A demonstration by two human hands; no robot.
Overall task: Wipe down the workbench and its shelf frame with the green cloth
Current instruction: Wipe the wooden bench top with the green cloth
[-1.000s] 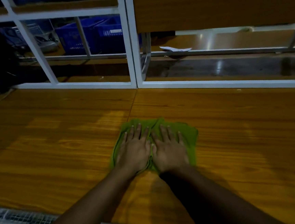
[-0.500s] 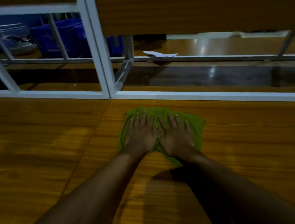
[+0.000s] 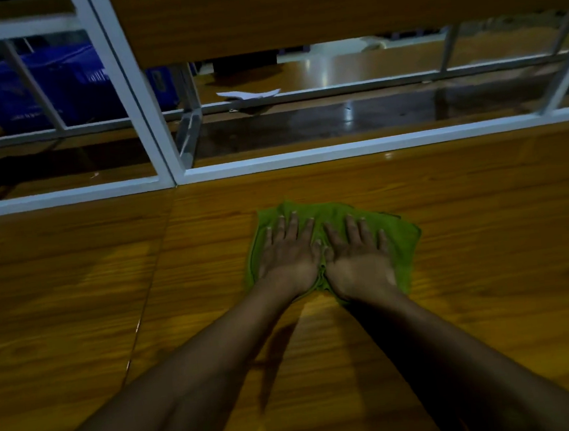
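Observation:
The green cloth [image 3: 400, 239] lies flat on the wooden workbench [image 3: 485, 249], a short way in front of the white shelf frame [image 3: 339, 150]. My left hand [image 3: 288, 254] and my right hand [image 3: 357, 255] press down on it side by side, palms flat and fingers straight, pointing toward the frame. The hands cover most of the cloth; its far and right edges show around them. A wooden shelf board [image 3: 326, 2] hangs above the frame's right bay.
A seam [image 3: 151, 282] between two bench panels runs left of the cloth. Behind the frame lie a second wooden surface, a white paper [image 3: 248, 94] and blue crates [image 3: 41, 88]. White uprights [image 3: 127, 91] rise at the centre left.
Both hands have slid the cloth to the right and farther from me, past the panel seam, closer to the frame's bottom rail. The view has shifted right with them.

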